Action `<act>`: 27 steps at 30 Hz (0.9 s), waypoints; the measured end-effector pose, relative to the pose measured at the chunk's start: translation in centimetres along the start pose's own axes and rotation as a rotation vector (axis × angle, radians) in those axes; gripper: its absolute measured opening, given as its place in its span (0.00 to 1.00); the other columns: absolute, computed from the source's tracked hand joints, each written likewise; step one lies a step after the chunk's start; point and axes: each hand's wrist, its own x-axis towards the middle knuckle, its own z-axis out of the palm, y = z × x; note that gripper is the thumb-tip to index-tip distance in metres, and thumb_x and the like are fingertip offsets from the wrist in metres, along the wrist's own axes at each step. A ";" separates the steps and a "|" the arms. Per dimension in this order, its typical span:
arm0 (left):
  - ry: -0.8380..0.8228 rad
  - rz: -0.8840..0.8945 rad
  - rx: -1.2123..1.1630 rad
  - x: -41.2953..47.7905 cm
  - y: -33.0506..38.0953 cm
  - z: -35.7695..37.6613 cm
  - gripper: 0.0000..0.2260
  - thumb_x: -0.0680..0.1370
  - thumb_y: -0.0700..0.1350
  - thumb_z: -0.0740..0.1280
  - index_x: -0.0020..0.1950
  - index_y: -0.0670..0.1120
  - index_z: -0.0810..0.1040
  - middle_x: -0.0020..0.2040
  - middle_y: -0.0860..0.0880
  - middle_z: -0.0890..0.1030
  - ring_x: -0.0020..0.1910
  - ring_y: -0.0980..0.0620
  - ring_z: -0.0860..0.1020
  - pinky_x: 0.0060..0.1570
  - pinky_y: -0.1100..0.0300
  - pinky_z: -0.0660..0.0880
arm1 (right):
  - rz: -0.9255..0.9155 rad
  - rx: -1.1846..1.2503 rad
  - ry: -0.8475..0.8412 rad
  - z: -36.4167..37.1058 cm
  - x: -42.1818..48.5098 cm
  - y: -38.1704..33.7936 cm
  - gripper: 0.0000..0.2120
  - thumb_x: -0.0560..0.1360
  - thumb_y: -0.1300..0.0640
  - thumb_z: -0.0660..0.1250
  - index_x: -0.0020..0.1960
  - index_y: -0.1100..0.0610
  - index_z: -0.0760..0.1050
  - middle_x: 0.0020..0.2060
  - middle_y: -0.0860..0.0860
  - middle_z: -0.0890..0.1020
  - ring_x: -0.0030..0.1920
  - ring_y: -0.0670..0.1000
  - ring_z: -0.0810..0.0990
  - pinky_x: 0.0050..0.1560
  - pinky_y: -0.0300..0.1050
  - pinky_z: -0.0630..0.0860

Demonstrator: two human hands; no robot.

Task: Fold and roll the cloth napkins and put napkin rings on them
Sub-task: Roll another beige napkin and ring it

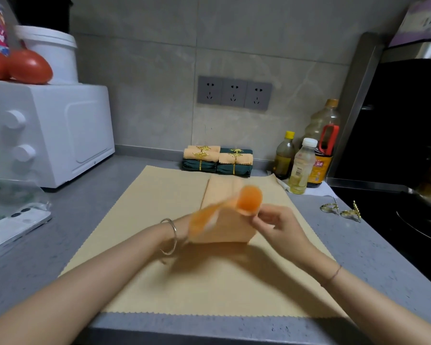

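An orange cloth napkin, folded into a long strip, lies on a beige cloth, its near end lifted and blurred. My right hand pinches the napkin's right corner. My left hand is mostly hidden behind the raised edge, which it appears to grip. Two gold napkin rings lie on the counter at the right. Several rolled orange and green napkins with gold rings are stacked by the back wall.
A white toaster oven stands at the left, with tomatoes and a bucket on top. A phone lies near a plastic bag. Bottles of oil and sauce stand at the back right. A dark stove with a pan fills the right.
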 end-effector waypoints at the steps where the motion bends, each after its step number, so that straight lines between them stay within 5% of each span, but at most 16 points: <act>1: 0.040 -0.030 -0.061 -0.4 0.2 -0.8 0.14 0.83 0.38 0.53 0.67 0.36 0.66 0.63 0.38 0.75 0.48 0.55 0.76 0.39 0.76 0.69 | 0.035 0.097 0.053 0.0 1.1 -0.2 0.09 0.77 0.64 0.65 0.44 0.53 0.81 0.37 0.45 0.84 0.40 0.40 0.80 0.43 0.34 0.75; 2: 0.051 -0.069 -0.067 -0.2 -0.2 -1.6 0.13 0.83 0.38 0.51 0.62 0.33 0.70 0.56 0.40 0.78 0.42 0.57 0.74 0.33 0.78 0.67 | 0.072 0.175 0.098 -0.1 2.5 -0.3 0.09 0.77 0.64 0.64 0.45 0.54 0.81 0.37 0.43 0.84 0.41 0.39 0.80 0.44 0.32 0.75; 4: 0.121 -0.125 -0.085 -1.1 0.0 -3.0 0.24 0.84 0.47 0.45 0.55 0.35 0.76 0.45 0.45 0.80 0.44 0.52 0.77 0.38 0.74 0.67 | 0.145 0.250 0.170 -0.1 5.5 -0.1 0.08 0.78 0.62 0.62 0.47 0.55 0.80 0.37 0.41 0.84 0.40 0.38 0.80 0.42 0.31 0.75; 7: 0.148 -0.139 -0.315 0.7 -2.1 -3.4 0.36 0.80 0.60 0.36 0.50 0.42 0.80 0.49 0.44 0.82 0.39 0.54 0.75 0.42 0.62 0.65 | 0.352 0.277 0.250 0.0 9.7 2.3 0.08 0.80 0.57 0.61 0.48 0.57 0.78 0.38 0.47 0.81 0.38 0.44 0.78 0.38 0.35 0.74; 11: 0.118 -0.180 -0.216 1.8 -2.1 -3.2 0.28 0.82 0.57 0.43 0.50 0.45 0.81 0.42 0.52 0.81 0.42 0.56 0.76 0.44 0.63 0.64 | 0.785 0.120 0.174 0.2 12.8 7.3 0.08 0.80 0.56 0.61 0.52 0.60 0.76 0.45 0.55 0.79 0.43 0.52 0.78 0.43 0.43 0.76; 14: 0.162 -0.188 -0.089 2.6 -2.4 -2.9 0.20 0.81 0.55 0.56 0.35 0.48 0.76 0.37 0.52 0.79 0.38 0.54 0.74 0.39 0.68 0.65 | 1.014 0.047 0.128 0.6 12.7 9.0 0.08 0.79 0.57 0.62 0.45 0.60 0.70 0.37 0.54 0.75 0.34 0.50 0.73 0.30 0.40 0.70; 19: 0.235 -0.221 0.002 3.4 -2.2 -2.3 0.23 0.78 0.54 0.63 0.27 0.49 0.59 0.27 0.50 0.61 0.28 0.51 0.60 0.30 0.59 0.56 | 1.019 0.108 0.111 0.1 12.7 9.0 0.08 0.79 0.54 0.63 0.47 0.60 0.71 0.38 0.54 0.77 0.36 0.51 0.76 0.31 0.40 0.71; 23: 0.288 -0.235 -0.009 3.5 -2.0 -1.9 0.19 0.78 0.49 0.64 0.29 0.48 0.62 0.29 0.50 0.62 0.29 0.51 0.61 0.30 0.60 0.57 | 0.949 -0.083 -0.077 -0.7 10.7 7.8 0.17 0.77 0.43 0.62 0.44 0.59 0.71 0.29 0.52 0.72 0.27 0.48 0.68 0.27 0.37 0.64; 27: 0.344 -0.248 -0.063 3.4 -2.0 -1.3 0.20 0.77 0.48 0.64 0.29 0.48 0.61 0.30 0.49 0.62 0.32 0.48 0.61 0.32 0.59 0.57 | 0.812 -0.009 -0.311 -1.0 7.0 6.4 0.19 0.74 0.41 0.65 0.38 0.56 0.69 0.23 0.51 0.69 0.23 0.48 0.65 0.27 0.38 0.61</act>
